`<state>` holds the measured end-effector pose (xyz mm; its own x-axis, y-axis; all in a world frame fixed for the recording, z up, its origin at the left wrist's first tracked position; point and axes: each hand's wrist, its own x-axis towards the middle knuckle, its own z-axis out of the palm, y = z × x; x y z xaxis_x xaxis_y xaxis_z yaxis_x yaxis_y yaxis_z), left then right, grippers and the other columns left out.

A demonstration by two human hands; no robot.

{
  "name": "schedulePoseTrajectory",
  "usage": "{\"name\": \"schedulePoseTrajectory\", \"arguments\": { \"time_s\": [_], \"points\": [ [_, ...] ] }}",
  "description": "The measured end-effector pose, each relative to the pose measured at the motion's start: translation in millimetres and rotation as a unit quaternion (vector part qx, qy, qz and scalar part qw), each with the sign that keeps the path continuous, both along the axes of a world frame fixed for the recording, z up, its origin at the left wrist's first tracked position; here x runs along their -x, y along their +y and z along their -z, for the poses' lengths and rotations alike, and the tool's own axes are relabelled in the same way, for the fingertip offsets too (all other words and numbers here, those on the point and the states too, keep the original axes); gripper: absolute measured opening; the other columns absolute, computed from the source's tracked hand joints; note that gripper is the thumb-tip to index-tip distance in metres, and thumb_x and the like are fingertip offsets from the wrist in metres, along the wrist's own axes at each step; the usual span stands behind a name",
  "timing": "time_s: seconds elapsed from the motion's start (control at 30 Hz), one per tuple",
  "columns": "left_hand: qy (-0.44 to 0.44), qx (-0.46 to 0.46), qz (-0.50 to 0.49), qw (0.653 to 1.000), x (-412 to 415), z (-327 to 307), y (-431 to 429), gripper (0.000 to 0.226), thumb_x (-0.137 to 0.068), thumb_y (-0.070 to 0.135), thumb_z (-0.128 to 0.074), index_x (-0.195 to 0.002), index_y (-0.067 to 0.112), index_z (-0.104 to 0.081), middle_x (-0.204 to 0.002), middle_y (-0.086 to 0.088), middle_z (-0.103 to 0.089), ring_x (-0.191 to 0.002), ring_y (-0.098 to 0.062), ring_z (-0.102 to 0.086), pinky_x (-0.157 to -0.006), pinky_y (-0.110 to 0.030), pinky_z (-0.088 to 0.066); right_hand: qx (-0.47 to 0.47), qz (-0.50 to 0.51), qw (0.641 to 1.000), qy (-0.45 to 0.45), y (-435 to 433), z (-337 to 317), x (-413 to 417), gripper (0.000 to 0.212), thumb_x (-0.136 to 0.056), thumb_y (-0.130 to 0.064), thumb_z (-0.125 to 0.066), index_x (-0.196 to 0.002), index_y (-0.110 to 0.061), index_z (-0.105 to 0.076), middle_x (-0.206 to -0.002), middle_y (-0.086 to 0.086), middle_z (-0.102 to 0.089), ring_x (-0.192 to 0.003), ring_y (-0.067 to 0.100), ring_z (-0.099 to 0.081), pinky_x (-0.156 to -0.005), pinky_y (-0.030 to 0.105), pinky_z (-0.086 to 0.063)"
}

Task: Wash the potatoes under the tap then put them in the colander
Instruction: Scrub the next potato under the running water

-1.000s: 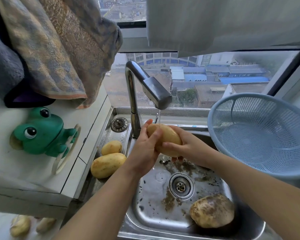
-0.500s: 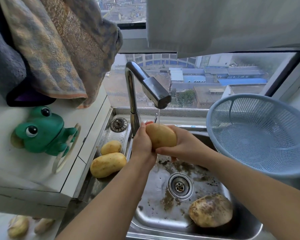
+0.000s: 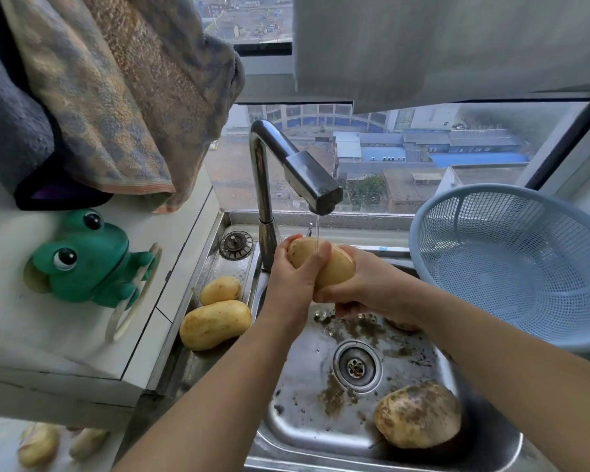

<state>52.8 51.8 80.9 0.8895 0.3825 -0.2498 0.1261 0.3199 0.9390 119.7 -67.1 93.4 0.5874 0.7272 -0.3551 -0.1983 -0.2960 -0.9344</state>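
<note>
A yellow potato [image 3: 334, 267] is held over the steel sink [image 3: 307, 434] under a thin stream of water from the chrome tap [image 3: 312, 180]. My left hand [image 3: 292, 279] grips its left end, fingers wrapped over the top. From below and the right, my right hand [image 3: 361, 287] cups it. A dirty, soil-covered potato [image 3: 418, 415] lies in the sink at the front right. Two clean yellow potatoes [image 3: 215, 323] [image 3: 220, 289] rest on the sink's left ledge. The blue colander [image 3: 521, 267] stands empty at the right.
A green frog-shaped holder [image 3: 86, 258] sits on the white counter at the left, with towels [image 3: 116, 97] hanging above it. Soil is scattered around the sink drain [image 3: 356, 366]. More pale vegetables [image 3: 38, 444] lie low at the far left. A window is behind the tap.
Both hands have turned and rubbed the potato under the water; my left fingers now wrap further over its top. Nothing else has moved.
</note>
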Motion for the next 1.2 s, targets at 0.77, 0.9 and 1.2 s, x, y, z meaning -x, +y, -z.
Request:
{"name": "schedulePoseTrajectory", "arguments": {
  "time_s": [0.77, 0.9, 1.2],
  "points": [
    [0.011, -0.034, 0.175, 0.984, 2.3, -0.8, 32.8, 0.101, -0.067, 0.017, -0.084, -0.141, 0.041, -0.020, -0.130, -0.016, -0.046, -0.117, -0.033, -0.059, -0.102, -0.049, -0.047, -0.001, 0.006, 0.999, 0.034, -0.2, 2.4, -2.9, 0.057, -0.071, -0.004, -0.081, -0.118, -0.013, -0.051, -0.083, 0.008, -0.063, -0.064, 0.021, -0.058, -0.061, 0.035, -0.049],
    [0.001, -0.035, 0.031, 0.999, -2.0, 0.8, 11.3, 0.084, -0.070, 0.046, -0.073, -0.140, 0.026, -0.031, -0.127, -0.013, -0.051, -0.105, -0.031, -0.064, -0.078, -0.039, -0.059, 0.071, 0.055, 0.985, -0.144, 9.3, -10.2, 4.9, 0.079, -0.069, -0.015, -0.085, -0.131, -0.025, -0.038, -0.100, 0.008, -0.063, -0.059, 0.015, -0.066, -0.053, 0.027, -0.055],
    [0.048, 0.127, -0.090, 0.987, -12.3, -7.5, 2.1, 0.029, -0.105, 0.030, -0.034, -0.131, 0.025, -0.047, -0.123, -0.011, -0.054, -0.100, -0.025, -0.061, -0.082, -0.044, -0.055, 0.130, 0.067, 0.906, -0.396, 8.8, 1.8, 9.0, 0.086, -0.058, -0.046, -0.087, -0.132, -0.025, -0.050, -0.112, -0.003, -0.063, -0.098, 0.013, -0.061, -0.087, 0.031, -0.052]
  ]
}}
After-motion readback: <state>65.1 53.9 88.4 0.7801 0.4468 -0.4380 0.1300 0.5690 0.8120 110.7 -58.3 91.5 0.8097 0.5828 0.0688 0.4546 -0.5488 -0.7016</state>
